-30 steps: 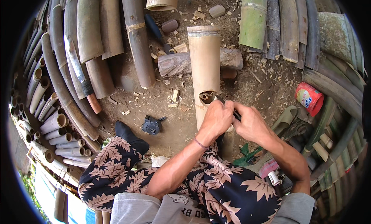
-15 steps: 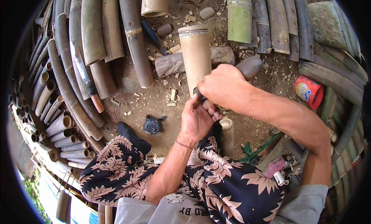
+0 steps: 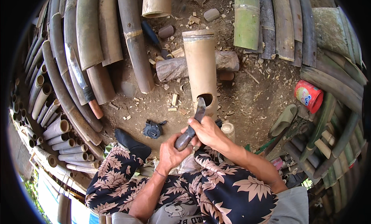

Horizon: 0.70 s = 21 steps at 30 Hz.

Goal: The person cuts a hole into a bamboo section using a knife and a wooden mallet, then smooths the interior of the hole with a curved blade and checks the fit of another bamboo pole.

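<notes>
A knife [image 3: 200, 112] with a dark, bulbous handle points away from me, its short blade at the round hole cut in a pale bamboo tube [image 3: 199, 65]. My left hand [image 3: 170, 153] is closed around the butt of the handle. Closer to the blade, my right hand [image 3: 210, 134] grips the knife too, its thumb lying along the handle. The tube slopes over a short log [image 3: 170, 69], its far end raised; my right hand hides part of the near end. Whether the blade tip touches the hole's rim I cannot tell.
Bamboo poles [image 3: 88, 34] lie at the left, with more poles [image 3: 247, 23] at the far right. A long blade with a wooden handle [image 3: 96, 108] rests on the left poles. Nearby are a black pouch-like object [image 3: 152, 129], a red can [image 3: 308, 96], a sandal [image 3: 283, 120] and scattered chips.
My right hand has swung down and nearer, turning the knife so its blade points at the hole, now uncovered. My left hand has moved down-left and closed on the handle's butt.
</notes>
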{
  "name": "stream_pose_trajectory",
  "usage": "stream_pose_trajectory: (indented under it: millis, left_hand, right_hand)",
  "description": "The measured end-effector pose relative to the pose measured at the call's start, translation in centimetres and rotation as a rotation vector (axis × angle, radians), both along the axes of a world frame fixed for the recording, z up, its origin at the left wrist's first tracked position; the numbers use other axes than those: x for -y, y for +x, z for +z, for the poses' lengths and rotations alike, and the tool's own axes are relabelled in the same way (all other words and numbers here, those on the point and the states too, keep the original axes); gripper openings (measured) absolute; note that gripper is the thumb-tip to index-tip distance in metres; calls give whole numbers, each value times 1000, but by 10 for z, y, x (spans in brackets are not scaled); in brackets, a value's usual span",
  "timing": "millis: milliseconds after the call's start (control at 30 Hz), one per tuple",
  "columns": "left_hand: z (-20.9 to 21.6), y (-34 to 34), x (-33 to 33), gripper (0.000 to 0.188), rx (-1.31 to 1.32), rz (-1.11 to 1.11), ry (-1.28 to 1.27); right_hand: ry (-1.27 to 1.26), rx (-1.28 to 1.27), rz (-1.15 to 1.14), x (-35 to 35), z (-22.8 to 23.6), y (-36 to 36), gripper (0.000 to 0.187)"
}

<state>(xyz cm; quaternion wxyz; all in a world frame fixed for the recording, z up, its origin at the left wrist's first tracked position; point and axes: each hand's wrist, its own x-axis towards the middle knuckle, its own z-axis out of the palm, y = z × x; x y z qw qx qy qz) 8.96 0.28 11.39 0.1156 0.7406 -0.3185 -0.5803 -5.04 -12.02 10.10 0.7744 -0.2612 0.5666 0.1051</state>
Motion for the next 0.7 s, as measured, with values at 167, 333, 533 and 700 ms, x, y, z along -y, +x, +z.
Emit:
stream_pose_trajectory:
  millis: [167, 333, 533, 700]
  left_hand:
    - [1, 63, 70, 38, 163, -355, -80]
    - [66, 56, 192, 16, 359, -1018, -249]
    - [59, 49, 168, 21, 275, -951, -351]
    - [40, 54, 88, 32, 181, -379, -18]
  right_hand:
    - [33, 186, -443, 3, -7, 22, 42]
    - [260, 396, -1088, 16, 1, 14, 27]
    - [290, 251, -1106, 10, 5, 8, 24]
    - [140, 230, -458, 20, 8, 21, 42]
